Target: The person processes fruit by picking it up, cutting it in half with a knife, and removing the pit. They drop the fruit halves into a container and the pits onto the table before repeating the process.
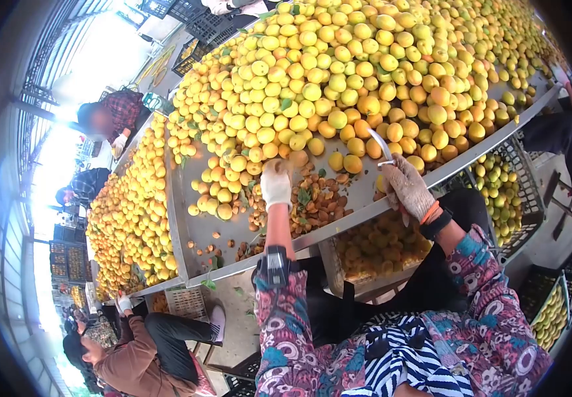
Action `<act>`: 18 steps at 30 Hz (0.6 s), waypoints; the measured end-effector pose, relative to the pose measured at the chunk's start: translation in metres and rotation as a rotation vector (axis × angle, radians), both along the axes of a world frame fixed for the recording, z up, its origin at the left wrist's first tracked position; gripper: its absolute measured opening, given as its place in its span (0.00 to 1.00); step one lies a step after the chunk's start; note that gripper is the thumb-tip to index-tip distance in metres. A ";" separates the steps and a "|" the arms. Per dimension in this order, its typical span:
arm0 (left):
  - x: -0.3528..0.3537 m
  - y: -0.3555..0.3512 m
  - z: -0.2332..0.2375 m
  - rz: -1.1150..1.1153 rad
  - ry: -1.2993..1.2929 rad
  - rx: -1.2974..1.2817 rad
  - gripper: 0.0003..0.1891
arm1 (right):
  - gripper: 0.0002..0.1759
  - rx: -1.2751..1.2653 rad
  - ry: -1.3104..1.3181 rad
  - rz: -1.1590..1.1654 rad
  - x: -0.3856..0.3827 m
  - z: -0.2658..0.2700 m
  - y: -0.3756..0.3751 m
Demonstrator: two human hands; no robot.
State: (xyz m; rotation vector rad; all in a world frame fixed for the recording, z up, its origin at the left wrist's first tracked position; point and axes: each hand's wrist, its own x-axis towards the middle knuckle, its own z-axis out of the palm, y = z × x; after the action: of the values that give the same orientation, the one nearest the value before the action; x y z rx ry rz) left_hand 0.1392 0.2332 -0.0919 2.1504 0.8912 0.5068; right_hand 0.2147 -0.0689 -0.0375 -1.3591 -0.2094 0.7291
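Note:
My left hand (276, 187), in a white glove with brown-stained fingertips, reaches to the near edge of a large heap of yellow-orange apricots (312, 86). Its fingers point away from me and are blurred, so I cannot tell whether they hold a fruit. My right hand (408, 190), in a soiled knit glove, is closed round the handle of a small knife (382, 144); the curved blade points up and away, over the metal table (372, 173). Between my hands lies a pile of brown apricot pits (322, 198) with a few green leaves.
The table's raised metal rim (339, 223) runs in front of me. Beneath it stands a crate of apricots (382, 248), with another crate of greener fruit (497, 198) at right. A divider (177, 218) separates a second heap (134, 225) at left, where other people sit working.

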 end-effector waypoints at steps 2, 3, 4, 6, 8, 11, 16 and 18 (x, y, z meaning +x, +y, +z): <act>0.026 -0.001 -0.001 -0.064 0.207 0.096 0.19 | 0.11 0.012 0.004 0.019 -0.001 0.000 -0.001; 0.038 -0.007 -0.004 -0.004 0.220 0.132 0.25 | 0.12 0.046 0.015 0.021 0.000 -0.003 -0.003; 0.043 -0.012 -0.008 0.002 0.229 0.133 0.26 | 0.12 0.058 0.016 0.026 0.001 -0.003 -0.004; 0.049 -0.025 0.000 0.014 0.251 0.136 0.29 | 0.12 0.080 0.022 0.035 -0.001 -0.004 -0.005; 0.048 -0.017 -0.017 -0.042 0.168 0.017 0.26 | 0.12 0.075 -0.014 0.025 -0.003 -0.003 -0.006; 0.024 -0.042 0.022 -0.121 -0.165 -0.596 0.22 | 0.13 0.075 -0.049 0.018 -0.005 0.003 -0.008; -0.030 -0.084 0.039 -0.315 -0.775 -1.103 0.21 | 0.16 -0.021 -0.071 0.079 -0.020 0.024 -0.013; -0.049 -0.097 0.042 -0.347 -0.818 -1.280 0.25 | 0.16 -0.022 -0.092 0.155 -0.031 0.023 -0.010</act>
State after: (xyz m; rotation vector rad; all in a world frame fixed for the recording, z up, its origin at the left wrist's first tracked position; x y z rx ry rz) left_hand 0.0904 0.1362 -0.0495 0.7513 0.1925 0.3951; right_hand 0.1833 -0.0792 -0.0145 -1.4097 -0.3843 0.8006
